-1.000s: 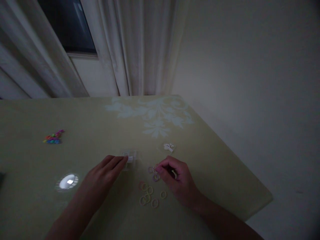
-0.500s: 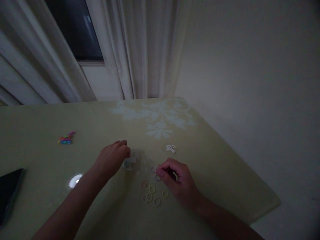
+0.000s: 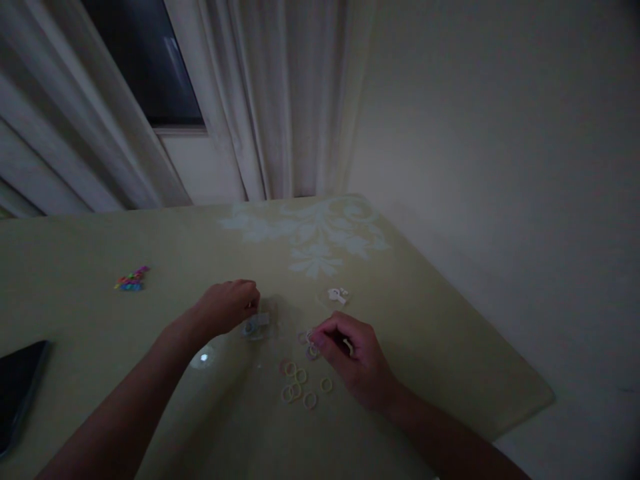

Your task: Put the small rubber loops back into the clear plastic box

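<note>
My left hand (image 3: 230,307) is closed at the upper edge of a small clear plastic box (image 3: 257,324), apparently gripping it; its fingertips are partly hidden. Something round and bluish-green shows inside the box. To the right, my right hand (image 3: 350,350) has thumb and forefinger pinched at a little cluster of thin pale rings (image 3: 311,345), like small elastic bands. Part of that cluster is covered by the fingers. Several more loose rings (image 3: 295,391), yellowish and pinkish, lie on the table just below and left of my right hand.
Small white pieces (image 3: 339,295) lie beyond my right hand. A pile of colourful small items (image 3: 132,279) sits on the left, and a dark flat device (image 3: 23,387) at the left edge. The table (image 3: 425,320) meets a wall on the right; curtains (image 3: 300,100) hang behind.
My left hand has tilted slightly and the clear box beneath it has shifted a little left. My right hand keeps its pinch at the rings. The whole view has moved slightly.
</note>
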### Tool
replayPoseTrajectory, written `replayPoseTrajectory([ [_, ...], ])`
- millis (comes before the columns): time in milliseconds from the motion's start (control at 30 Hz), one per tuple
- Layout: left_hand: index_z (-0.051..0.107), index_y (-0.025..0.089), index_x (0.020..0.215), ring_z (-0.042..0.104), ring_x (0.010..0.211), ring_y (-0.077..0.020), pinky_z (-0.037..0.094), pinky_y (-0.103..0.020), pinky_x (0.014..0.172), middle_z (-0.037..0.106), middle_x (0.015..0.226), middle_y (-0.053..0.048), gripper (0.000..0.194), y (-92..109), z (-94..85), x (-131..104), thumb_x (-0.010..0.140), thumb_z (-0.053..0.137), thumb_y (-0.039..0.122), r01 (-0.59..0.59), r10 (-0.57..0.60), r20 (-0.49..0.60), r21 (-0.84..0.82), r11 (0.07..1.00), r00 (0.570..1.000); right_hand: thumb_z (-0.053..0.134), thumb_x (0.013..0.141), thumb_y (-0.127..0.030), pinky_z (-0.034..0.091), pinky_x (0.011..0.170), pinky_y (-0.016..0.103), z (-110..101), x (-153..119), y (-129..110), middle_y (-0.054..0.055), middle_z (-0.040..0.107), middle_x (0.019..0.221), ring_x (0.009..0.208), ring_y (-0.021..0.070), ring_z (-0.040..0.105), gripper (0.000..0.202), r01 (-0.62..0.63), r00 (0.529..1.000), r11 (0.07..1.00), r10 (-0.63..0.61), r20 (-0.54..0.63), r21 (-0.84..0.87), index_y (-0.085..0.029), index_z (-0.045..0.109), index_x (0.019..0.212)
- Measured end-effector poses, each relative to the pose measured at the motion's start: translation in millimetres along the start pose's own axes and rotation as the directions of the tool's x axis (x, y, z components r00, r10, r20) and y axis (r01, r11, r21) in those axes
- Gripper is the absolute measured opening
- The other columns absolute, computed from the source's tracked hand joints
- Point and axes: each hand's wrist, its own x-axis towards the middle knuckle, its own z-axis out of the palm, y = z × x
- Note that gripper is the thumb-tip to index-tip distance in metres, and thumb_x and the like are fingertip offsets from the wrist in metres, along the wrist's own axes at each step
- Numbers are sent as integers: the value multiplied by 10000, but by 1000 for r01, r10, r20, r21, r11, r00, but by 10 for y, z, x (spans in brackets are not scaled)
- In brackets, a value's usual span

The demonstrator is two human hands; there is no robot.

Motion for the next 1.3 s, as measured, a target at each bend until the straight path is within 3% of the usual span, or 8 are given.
replayPoseTrajectory([
  [333,778,228,906,730,945,-277,484,-322,732,759,1027,-98,136,-85,20,62,901,647,193,-10,10,27,-23,1000,1000,675,978,-372,385,574,244,-9,49,38,-5,620,708,616,116,509,249,-27,1000,1000,28,-13,15,-176,718,829],
  [500,799,222,939,727,990,-283,503,-348,822,789,1027,-111,146,-152,23,86,890,664,192,-82,83,43,-32,996,996,675,967,-379,382,576,248,-17,51,45,-9,601,692,611,117,492,255,-19,999,1000,19,-37,0,-178,715,816],
  [700,822,232,881,736,930,-244,489,-313,782,814,980,-84,147,-221,0,144,826,698,174,-132,137,70,-69,989,988,672,961,-391,381,568,252,-14,59,48,-5,605,678,605,123,491,264,-35,999,999,35,-41,3,-179,721,812],
  [1033,840,256,834,754,890,-231,496,-289,741,820,927,-73,135,-231,30,191,811,723,193,-18,25,51,-120,993,998,664,972,-397,371,572,257,-23,60,64,-3,609,696,614,124,485,275,-13,999,1000,13,-46,2,-181,719,811],
  [1167,843,234,832,753,896,-240,510,-304,781,823,906,-78,135,-239,38,224,786,728,179,-74,82,54,-134,988,995,668,971,-391,367,574,259,-20,61,68,-3,607,692,616,124,482,269,-13,998,1000,13,-54,-1,-180,726,814],
  [1300,854,233,820,736,754,-206,512,-293,742,817,810,-55,178,-240,-2,218,783,698,157,-144,158,77,-162,976,984,667,968,-404,369,572,260,-23,62,74,-5,600,681,612,126,478,276,-14,998,1000,14,-57,-1,-183,725,812],
])
